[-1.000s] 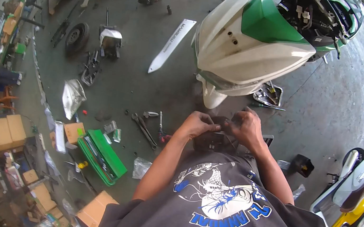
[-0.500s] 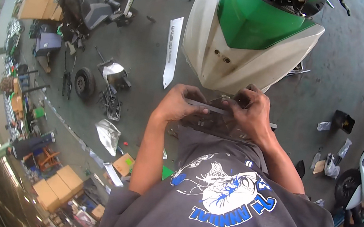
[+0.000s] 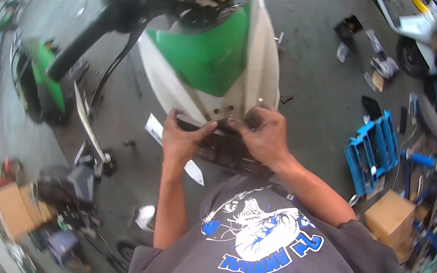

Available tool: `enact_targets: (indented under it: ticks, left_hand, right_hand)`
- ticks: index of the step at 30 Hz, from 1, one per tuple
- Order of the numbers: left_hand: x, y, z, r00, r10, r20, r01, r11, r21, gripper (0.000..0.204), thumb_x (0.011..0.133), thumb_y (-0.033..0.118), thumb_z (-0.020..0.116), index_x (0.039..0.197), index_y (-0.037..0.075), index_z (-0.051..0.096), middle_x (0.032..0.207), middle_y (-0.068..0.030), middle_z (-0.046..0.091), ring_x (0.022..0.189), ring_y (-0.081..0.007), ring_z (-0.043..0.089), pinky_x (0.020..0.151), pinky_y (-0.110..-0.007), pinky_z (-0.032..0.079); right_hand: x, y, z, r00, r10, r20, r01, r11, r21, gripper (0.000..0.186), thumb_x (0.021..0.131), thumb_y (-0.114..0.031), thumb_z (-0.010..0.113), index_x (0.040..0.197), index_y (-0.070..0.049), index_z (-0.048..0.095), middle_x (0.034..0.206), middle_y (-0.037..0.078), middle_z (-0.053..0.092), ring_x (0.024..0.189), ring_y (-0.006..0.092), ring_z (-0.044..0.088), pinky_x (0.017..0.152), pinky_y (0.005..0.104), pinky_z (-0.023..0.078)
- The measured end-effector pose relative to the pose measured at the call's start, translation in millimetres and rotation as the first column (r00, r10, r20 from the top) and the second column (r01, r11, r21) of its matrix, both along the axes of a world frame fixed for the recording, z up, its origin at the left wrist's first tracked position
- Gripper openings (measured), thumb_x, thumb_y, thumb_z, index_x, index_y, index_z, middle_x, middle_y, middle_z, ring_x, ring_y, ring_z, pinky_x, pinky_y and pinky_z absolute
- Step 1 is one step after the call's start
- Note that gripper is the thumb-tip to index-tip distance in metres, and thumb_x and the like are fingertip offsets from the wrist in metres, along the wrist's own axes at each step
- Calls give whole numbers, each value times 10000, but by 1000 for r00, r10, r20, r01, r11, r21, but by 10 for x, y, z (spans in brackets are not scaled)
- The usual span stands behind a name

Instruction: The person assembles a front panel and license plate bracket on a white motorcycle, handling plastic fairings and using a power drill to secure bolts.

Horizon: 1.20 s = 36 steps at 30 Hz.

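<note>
A scooter front with a green upper panel (image 3: 209, 54) and whitish side panels (image 3: 156, 77) stands before me. At its lower tip my left hand (image 3: 186, 140) is closed on the near-left end of a dark, flat panel (image 3: 232, 155), thumb toward the middle. My right hand (image 3: 264, 138) grips the same dark panel from the right, its thumb and fingers pinched near the tip. Two dark holes show in the whitish panel just above the thumbs. Some fingertips are hidden, and whether the dark panel touches the scooter I cannot tell.
The scooter's handlebar (image 3: 86, 45) juts out at upper left. A white pointed strip (image 3: 195, 173) lies on the floor beyond my left forearm. To the right are a blue plastic frame (image 3: 372, 150), a cardboard box (image 3: 390, 217) and a white scooter (image 3: 418, 31).
My view has turned, so the scooter front sits farther left and its handlebar shows. Both hands still hold the dark panel, now against or close to the lower tip; its pale edge no longer shows.
</note>
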<state>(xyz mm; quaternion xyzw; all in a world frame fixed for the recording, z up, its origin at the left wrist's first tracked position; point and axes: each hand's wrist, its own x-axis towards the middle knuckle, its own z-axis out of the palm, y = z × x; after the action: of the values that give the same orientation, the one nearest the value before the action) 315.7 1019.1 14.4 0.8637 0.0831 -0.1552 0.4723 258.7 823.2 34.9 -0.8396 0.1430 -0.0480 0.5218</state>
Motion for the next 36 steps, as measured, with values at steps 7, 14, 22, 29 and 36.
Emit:
enact_targets:
  ticks: [7, 14, 22, 29, 36]
  left_hand:
    - [356, 248, 22, 975, -210, -75, 189, 957, -219, 670, 636, 163, 932, 1100, -111, 533, 874, -150, 666, 693, -216, 666, 617, -302, 528]
    - [758, -243, 270, 878, -474, 67, 467, 879, 100, 601, 640, 259, 921, 1027, -85, 616, 947, -145, 685, 812, -180, 654, 740, -289, 513]
    - [568, -234, 214, 865, -492, -102, 494, 795, 352, 830, 553, 308, 929, 1164, -137, 586, 964, -256, 704, 881, -294, 716, 770, -370, 562]
    - [130, 26, -118, 898, -413, -152, 436, 790, 430, 1006, 535, 332, 943, 1297, -151, 497, 1069, -263, 686, 840, -283, 721, 716, -357, 585]
    - [-212, 199, -342, 898, -432, -79, 422, 799, 428, 886, 495, 398, 954, 1109, -124, 586, 998, -216, 676, 961, -276, 657, 868, -370, 518]
  right_hand:
    - [-85, 357, -63, 979, -190, 74, 188, 982, 31, 227, 739, -157, 821, 807, 24, 702, 813, 191, 641, 746, 314, 643, 683, 395, 491]
    - [-141, -36, -147, 975, -194, -103, 213, 950, 228, 241, 733, -127, 806, 862, 41, 692, 847, 208, 677, 756, 291, 673, 717, 379, 530]
    - [-192, 19, -398, 957, 142, -252, -53, 943, 330, 284, 933, -191, 666, 1160, -26, 621, 919, 167, 703, 824, 185, 671, 822, 355, 510]
    - [-390, 32, -871, 925, 367, -100, -335, 910, 243, 274, 920, -185, 634, 1134, -16, 657, 993, 228, 688, 912, 395, 662, 801, 431, 507]
    - [-538, 52, -941, 906, 420, 49, -422, 906, 26, 191, 889, -162, 650, 1010, -14, 664, 881, 192, 679, 853, 385, 652, 717, 460, 514]
